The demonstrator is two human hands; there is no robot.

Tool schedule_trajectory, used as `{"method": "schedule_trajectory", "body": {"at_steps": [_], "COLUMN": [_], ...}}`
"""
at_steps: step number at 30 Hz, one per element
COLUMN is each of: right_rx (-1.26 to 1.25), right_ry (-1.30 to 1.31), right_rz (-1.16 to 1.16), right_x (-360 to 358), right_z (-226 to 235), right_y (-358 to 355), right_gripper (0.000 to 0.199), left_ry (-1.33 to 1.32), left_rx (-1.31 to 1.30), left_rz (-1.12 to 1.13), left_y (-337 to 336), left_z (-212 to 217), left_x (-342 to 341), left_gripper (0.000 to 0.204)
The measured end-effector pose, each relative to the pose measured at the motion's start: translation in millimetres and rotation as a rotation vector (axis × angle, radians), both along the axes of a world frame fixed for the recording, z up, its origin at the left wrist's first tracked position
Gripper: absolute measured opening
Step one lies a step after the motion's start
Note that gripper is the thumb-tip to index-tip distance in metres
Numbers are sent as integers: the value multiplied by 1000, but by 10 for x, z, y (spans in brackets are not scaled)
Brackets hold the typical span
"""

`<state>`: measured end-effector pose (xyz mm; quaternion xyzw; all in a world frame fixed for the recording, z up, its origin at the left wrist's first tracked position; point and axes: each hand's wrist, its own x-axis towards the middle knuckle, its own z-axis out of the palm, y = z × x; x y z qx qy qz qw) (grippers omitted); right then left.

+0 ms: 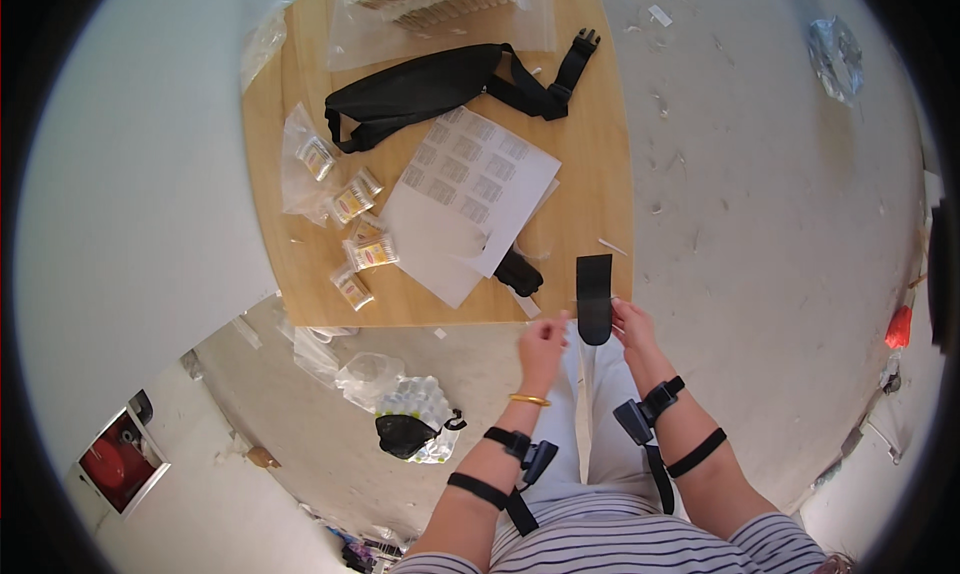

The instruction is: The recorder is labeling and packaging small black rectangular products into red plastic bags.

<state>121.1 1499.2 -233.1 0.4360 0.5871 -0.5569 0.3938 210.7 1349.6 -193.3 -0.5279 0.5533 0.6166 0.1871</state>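
At the table's near edge, my right hand (632, 328) grips the right side of a flat black strip (595, 296) with a rounded lower end. Part of its fingers is hidden behind the strip. My left hand (541, 354), with a gold bangle at the wrist, is just left of the strip. Its fingers are curled together; whether something small is between them cannot be made out. Beyond the hands lie printed label sheets (470, 164), partly covering a small black bundle (519, 273).
A black waist bag (420, 86) lies across the wooden table (420, 309). Several small packs of cotton swabs (371, 252) sit at its left, beside a clear plastic bag (300, 179). A larger bag of swabs (440, 14) is at the back. Plastic wrapping (410, 404) lies on the floor.
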Motion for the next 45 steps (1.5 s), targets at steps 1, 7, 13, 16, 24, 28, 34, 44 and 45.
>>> {"method": "schedule_trajectory", "body": {"at_steps": [1, 7, 13, 16, 24, 28, 34, 44, 45], "right_rx": [63, 65, -50, -340, -453, -281, -129, 16, 37], "right_ry": [20, 203, 245, 180, 147, 298, 322, 303, 294], "right_rz": [121, 246, 340, 287, 115, 91, 185, 155, 144], "right_x": [-21, -160, -342, -501, -532, -573, -650, -496, -487], "right_z": [65, 310, 565, 1112, 1057, 941, 1066, 1178, 1133], "right_y": [23, 179, 210, -224, -539, -286, -114, -67, -94], "right_gripper": [16, 13, 18, 32, 31, 29, 27, 20, 20], "left_ry": [147, 176, 370, 484, 463, 224, -109, -66, -56], "left_rx": [-121, -270, -184, 18, 345, 7, -457, -289, -270], "left_rz": [181, 561, 495, 453, 351, 240, 348, 515, 487], "left_y": [-128, -937, -932, -741, -471, -670, -1278, -1223, -1170], "left_z": [-12, -122, 85, 471, 766, 395, -323, -410, -390], "left_x": [20, -266, -302, -241, 144, 333, 568, 230, 220], "left_gripper": [32, 25, 21, 15, 16, 30, 56, 55, 55]}}
